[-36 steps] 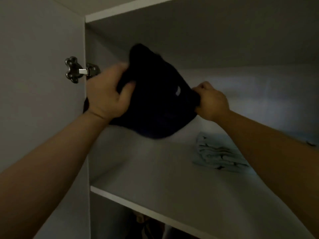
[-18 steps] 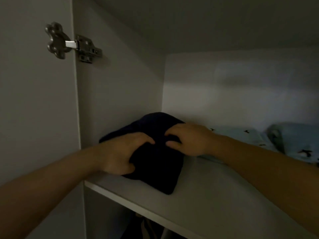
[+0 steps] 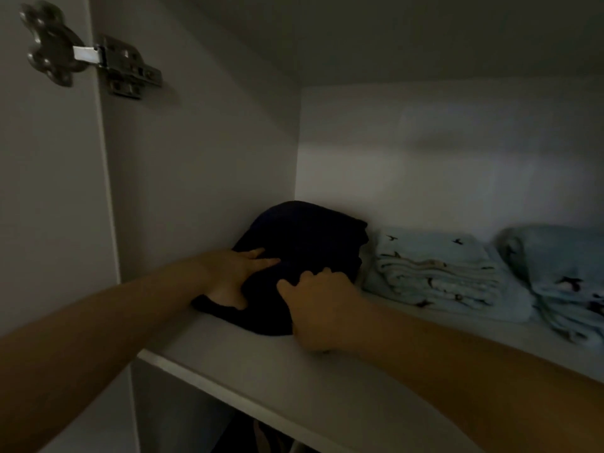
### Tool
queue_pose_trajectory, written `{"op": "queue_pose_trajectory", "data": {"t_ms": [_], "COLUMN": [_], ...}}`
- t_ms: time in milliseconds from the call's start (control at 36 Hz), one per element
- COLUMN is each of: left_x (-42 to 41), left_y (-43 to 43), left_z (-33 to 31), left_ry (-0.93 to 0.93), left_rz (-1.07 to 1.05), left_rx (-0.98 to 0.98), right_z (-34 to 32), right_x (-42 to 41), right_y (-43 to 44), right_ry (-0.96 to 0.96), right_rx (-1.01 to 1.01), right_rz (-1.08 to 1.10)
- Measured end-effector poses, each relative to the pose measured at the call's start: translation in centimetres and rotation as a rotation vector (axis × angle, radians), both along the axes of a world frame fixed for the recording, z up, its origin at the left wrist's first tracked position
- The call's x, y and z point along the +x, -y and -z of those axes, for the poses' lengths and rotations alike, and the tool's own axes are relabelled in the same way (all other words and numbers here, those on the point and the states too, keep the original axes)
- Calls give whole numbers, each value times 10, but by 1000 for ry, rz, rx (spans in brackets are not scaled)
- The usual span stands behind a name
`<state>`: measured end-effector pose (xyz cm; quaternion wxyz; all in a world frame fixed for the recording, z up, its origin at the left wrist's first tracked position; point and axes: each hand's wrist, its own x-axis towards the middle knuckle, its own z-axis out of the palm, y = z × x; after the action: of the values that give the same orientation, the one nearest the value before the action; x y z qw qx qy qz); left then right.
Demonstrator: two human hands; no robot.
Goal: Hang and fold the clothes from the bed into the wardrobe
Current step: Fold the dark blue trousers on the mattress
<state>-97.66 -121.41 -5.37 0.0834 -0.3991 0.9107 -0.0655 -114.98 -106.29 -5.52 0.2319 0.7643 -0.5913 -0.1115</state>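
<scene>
A folded dark garment (image 3: pixel 310 237) lies on the upper wardrobe shelf (image 3: pixel 261 364), pushed into the back left corner. My left hand (image 3: pixel 238 273) rests flat on its left side with straight fingers on top. At the garment's front right edge my right hand (image 3: pixel 317 308) holds the fabric with curled fingers, thumb out to the left. Both forearms reach in from the bottom of the view.
Two folded light blue patterned pieces sit to the right on the same shelf, one (image 3: pixel 438 273) touching the dark garment, the other (image 3: pixel 562 276) at the far right. The open door with its metal hinge (image 3: pixel 88 57) stands at left. Dark clothes show below the shelf.
The dark garment went from held in the air to lying on the shelf, then slid back into the corner. My left hand flattened on top of it.
</scene>
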Motion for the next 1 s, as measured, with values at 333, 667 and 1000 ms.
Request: {"op": "queue_pose_trajectory", "data": {"t_ms": [333, 667, 1000], "left_x": [-58, -85, -74], "left_y": [45, 67, 44], "left_z": [18, 26, 18], "left_ry": [-97, -2, 114], "left_rz": [-15, -151, -255], "left_rx": [-111, -242, -142], "right_z": [7, 21, 12], "right_x": [-43, -57, -65], "right_y": [63, 103, 78], "right_ry": [83, 172, 250], "right_rx": [-36, -41, 49], "right_rz": [135, 243, 160]}}
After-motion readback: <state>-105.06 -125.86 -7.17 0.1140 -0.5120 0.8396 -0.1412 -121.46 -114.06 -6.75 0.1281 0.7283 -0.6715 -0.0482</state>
